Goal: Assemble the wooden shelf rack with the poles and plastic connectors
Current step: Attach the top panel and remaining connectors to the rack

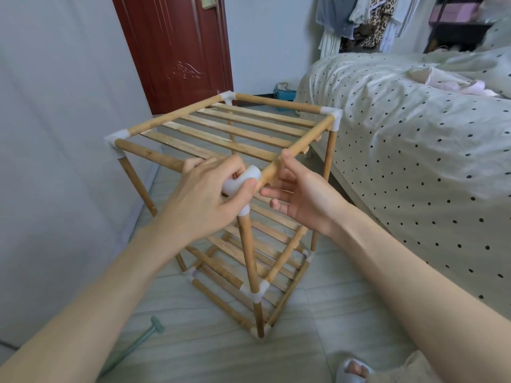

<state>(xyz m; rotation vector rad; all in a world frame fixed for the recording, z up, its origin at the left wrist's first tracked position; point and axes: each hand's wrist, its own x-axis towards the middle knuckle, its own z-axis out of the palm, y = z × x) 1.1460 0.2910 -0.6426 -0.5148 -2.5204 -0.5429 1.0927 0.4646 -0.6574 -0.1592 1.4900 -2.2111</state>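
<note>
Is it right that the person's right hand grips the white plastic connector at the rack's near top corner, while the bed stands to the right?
Not quite: the head view shows the left hand gripping the white connector; the right hand is open beside it. The bed does stand right of the rack.

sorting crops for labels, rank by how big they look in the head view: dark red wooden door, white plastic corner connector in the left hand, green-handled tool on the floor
1. Dark red wooden door
2. Green-handled tool
3. White plastic corner connector, partly hidden by the left hand; it sits closest to the camera, so its true size is likely smaller still.

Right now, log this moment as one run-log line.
left hand: grips white corner connector | right hand: open beside front-right pole | rack: upright on floor
</note>
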